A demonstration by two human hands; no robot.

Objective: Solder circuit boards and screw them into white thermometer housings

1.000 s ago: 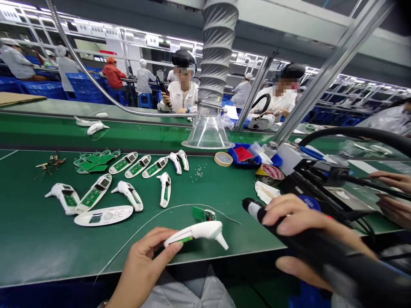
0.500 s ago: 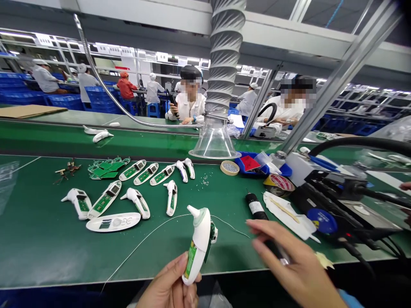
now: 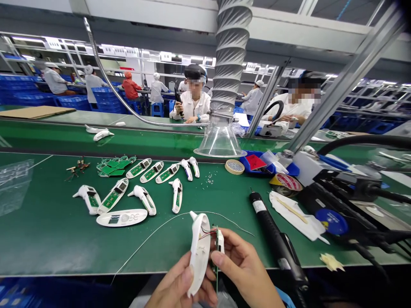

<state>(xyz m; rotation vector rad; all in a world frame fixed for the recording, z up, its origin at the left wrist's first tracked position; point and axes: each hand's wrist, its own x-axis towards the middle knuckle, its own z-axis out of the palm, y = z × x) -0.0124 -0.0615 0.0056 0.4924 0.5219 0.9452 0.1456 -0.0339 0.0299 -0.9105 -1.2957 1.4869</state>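
Low in front of me, my left hand (image 3: pixel 176 280) grips a white ear thermometer housing (image 3: pixel 201 252), its hollow inside turned to the right and its probe tip upward. My right hand (image 3: pixel 247 267) pinches a green circuit board (image 3: pixel 219 244) with a white part on it, seen nearly edge-on. Thin red and black wires (image 3: pixel 209 233) run between housing and board, which are apart. Behind them a thin white wire (image 3: pixel 154 229) curves over the green bench. An electric screwdriver (image 3: pixel 272 231) lies to the right of my right hand.
Several opened thermometers (image 3: pixel 113 196) and bare boards (image 3: pixel 115 166) lie at left. A round tub of small parts (image 3: pixel 234 167), a blue tray (image 3: pixel 248 164) and black soldering equipment (image 3: pixel 324 201) stand right. A clear extraction hood (image 3: pixel 221 143) hangs mid-bench. Co-workers sit across.
My right hand has left the electric screwdriver and now holds the circuit board. The thermometer housing has turned so its inside shows, with the board pulled away on its wires.
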